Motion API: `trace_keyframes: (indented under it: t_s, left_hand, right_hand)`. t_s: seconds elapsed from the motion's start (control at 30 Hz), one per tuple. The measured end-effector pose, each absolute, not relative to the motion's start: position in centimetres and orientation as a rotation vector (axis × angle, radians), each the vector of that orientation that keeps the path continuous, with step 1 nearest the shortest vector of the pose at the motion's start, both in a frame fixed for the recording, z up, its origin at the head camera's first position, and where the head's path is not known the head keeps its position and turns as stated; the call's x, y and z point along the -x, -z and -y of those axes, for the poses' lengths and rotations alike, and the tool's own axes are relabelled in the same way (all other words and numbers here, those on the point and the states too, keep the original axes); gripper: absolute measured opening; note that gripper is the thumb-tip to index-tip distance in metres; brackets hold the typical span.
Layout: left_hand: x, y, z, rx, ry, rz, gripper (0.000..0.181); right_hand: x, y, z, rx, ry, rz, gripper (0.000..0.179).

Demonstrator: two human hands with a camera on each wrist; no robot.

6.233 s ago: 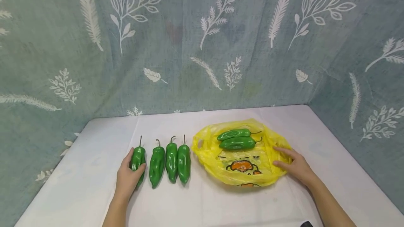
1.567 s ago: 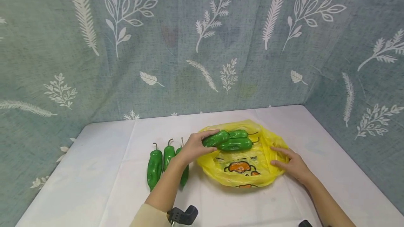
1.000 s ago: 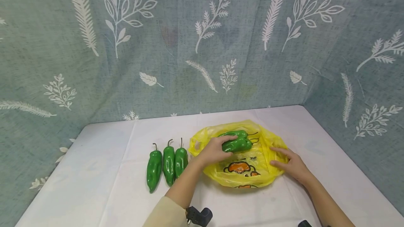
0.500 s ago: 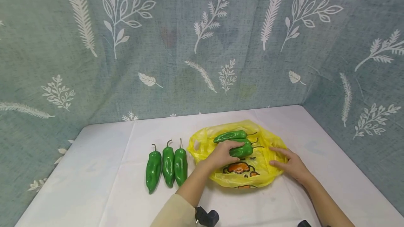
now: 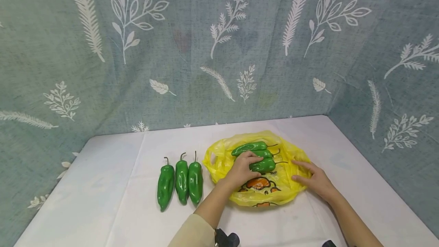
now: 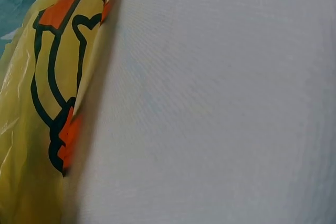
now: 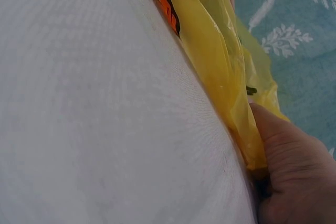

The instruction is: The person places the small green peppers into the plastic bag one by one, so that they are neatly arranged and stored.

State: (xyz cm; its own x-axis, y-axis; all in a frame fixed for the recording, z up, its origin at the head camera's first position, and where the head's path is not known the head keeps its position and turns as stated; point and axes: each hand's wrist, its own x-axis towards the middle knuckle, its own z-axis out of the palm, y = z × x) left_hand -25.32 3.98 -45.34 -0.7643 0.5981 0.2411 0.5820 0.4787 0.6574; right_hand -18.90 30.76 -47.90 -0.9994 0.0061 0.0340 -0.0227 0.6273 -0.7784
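In the head view, an opened yellow plastic bag [image 5: 286,190] with an orange-and-black print lies on the table. Two green chili peppers rest inside it, a far pepper [image 5: 249,148] and a middle pepper [image 5: 265,153], stems to the right. Just in front of them my left hand [image 5: 240,170] holds a third green chili pepper [image 5: 265,166] by its left part, which the fingers hide. My right hand [image 5: 317,182] grips the bag's right rim; the thumb [image 7: 283,135] lies over the yellow film in the right wrist view. The left wrist view shows the printed bag side [image 6: 31,145], no pepper.
Left of the bag, three more green peppers stand in a row on the white tablecloth [image 5: 85,197]: a left one [image 5: 165,186], a middle one [image 5: 181,181] and a right one [image 5: 195,183]. A leaf-patterned cloth [image 5: 192,48] hangs behind the table.
My left hand has carried the leftmost pepper from the row into the bag, then lowered it in front of the other two. My right hand has stayed on the bag's rim.
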Motion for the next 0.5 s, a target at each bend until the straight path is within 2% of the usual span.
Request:
trace_keyframes:
  t_s: [0.5]
  left_hand:
    - [25.17, 45.05, -3.52, -1.078, -1.219, -2.694, 0.051]
  right_hand:
    - [18.82, 47.89, -30.70, -0.034, -1.327, 2.801, 0.062]
